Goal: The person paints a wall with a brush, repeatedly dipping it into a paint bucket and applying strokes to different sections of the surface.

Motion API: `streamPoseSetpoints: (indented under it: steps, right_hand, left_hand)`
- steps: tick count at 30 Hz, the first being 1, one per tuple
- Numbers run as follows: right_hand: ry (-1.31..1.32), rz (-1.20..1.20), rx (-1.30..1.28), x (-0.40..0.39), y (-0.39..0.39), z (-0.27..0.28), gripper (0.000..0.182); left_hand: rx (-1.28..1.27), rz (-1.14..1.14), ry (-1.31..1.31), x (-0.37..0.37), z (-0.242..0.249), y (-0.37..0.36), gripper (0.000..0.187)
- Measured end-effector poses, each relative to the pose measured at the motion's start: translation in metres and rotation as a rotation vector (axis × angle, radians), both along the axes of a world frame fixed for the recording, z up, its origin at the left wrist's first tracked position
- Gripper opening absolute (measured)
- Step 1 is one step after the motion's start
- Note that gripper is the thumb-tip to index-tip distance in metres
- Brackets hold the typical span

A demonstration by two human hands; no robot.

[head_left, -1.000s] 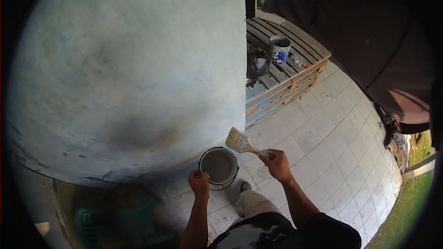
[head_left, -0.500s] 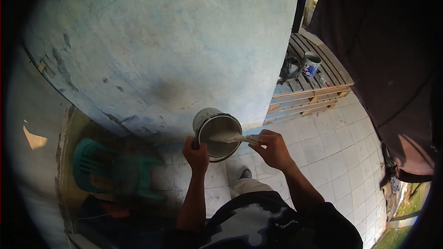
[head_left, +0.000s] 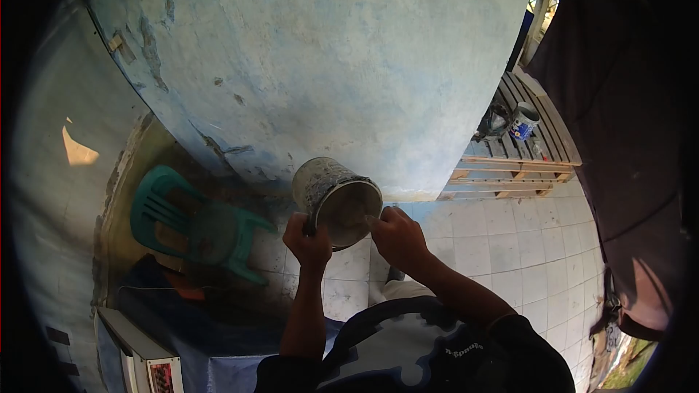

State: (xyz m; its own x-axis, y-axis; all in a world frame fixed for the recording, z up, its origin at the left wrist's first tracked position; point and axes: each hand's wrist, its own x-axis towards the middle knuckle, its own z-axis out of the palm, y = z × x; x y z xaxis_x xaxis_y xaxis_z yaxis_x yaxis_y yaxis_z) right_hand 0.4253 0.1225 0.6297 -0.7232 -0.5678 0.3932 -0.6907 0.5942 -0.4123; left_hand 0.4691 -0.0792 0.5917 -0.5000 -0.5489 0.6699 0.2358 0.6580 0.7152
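Note:
My left hand [head_left: 307,244] grips the near-left rim of a grey bucket [head_left: 320,178], which is tilted so that its mouth faces me. At the bucket's right side, my right hand [head_left: 400,236] is closed around a putty knife [head_left: 370,222]. Only a small pale part of the tool shows at the mouth; the rest is hidden by the hand and the dim inside. Behind the bucket stands a worn, pale blue wall [head_left: 328,65] with chipped patches.
A green plastic chair [head_left: 215,236] lies to the left. Wooden pallets [head_left: 553,153] at the right bear a paint can [head_left: 523,122] and a dark bag [head_left: 495,120]. Dark cloth [head_left: 604,102] hangs at far right. A white box [head_left: 142,342] is at lower left.
The bucket has tipped further, and my right hand has moved left to its rim, with the tool deeper inside. The view has shifted, so the wall, chair and pallets appear further right.

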Motion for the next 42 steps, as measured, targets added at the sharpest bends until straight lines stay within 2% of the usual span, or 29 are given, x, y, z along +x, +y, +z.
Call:
streamPoseSetpoints:
  steps: [5, 13, 20, 23, 25, 26, 28, 29, 31, 32, 33, 35, 36, 41, 42]
  right_hand:
    - [0.044, 0.039, 0.008, 0.005, -0.02, -0.006, 0.024]
    - [0.067, 0.118, 0.129, 0.005, -0.041, -0.014, 0.007]
    - [0.035, 0.132, 0.174, 0.007, -0.049, -0.029, 0.005]
    - [0.008, 0.159, 0.133, 0.005, -0.043, -0.028, 0.006]
    - [-0.006, 0.162, -0.103, 0.0, -0.04, -0.022, 0.01]
    - [-0.009, 0.17, -0.105, -0.004, -0.037, -0.022, 0.01]
    - [-0.181, 0.168, -0.272, -0.018, -0.025, -0.022, 0.017]
    - [-0.186, 0.177, -0.272, -0.026, -0.021, -0.023, 0.017]
    - [-0.521, 0.042, -0.205, -0.042, -0.014, -0.025, 0.022]
    - [-0.756, 0.042, -0.434, -0.046, -0.015, -0.032, 0.025]
    - [-0.758, 0.035, -0.44, -0.052, -0.014, -0.04, 0.025]
    - [-1.149, 0.025, -0.67, -0.064, -0.012, -0.053, 0.028]
    - [-1.192, 0.039, -0.739, -0.066, -0.013, -0.056, 0.028]
    - [-1.167, 0.051, -0.755, -0.101, -0.011, -0.093, 0.028]
    - [-1.237, 0.049, -0.815, -0.11, -0.01, -0.1, 0.028]
  left_hand:
    - [-0.039, 0.005, 0.003, 0.017, 0.001, -0.009, 0.02]
    - [-0.117, -0.005, 0.021, 0.029, 0.0, -0.021, 0.018]
    - [-0.15, -0.012, 0.023, 0.031, -0.001, -0.024, 0.018]
    - [-0.132, 0.009, 0.001, 0.03, -0.005, -0.026, 0.018]
    - [-0.116, 0.035, -0.015, 0.029, -0.006, -0.028, 0.018]
    - [-0.087, 0.045, -0.025, 0.027, -0.005, -0.031, 0.018]
    - [-0.059, 0.067, -0.039, 0.023, -0.006, -0.037, 0.017]
    - [-0.023, 0.063, -0.051, 0.02, -0.007, -0.041, 0.017]
    - [0.008, 0.058, -0.068, 0.014, -0.011, -0.051, 0.017]
    - [0.051, 0.058, -0.104, 0.009, -0.014, -0.056, 0.017]
    - [0.094, 0.055, -0.14, 0.002, -0.017, -0.06, 0.017]
    - [0.127, 0.043, -0.16, -0.013, -0.023, -0.066, 0.018]
    - [0.165, 0.041, -0.179, -0.02, -0.027, -0.069, 0.018]
    - [0.18, -0.039, -0.239, -0.062, -0.032, -0.088, 0.018]
    - [0.194, -0.056, -0.273, -0.074, -0.029, -0.09, 0.018]
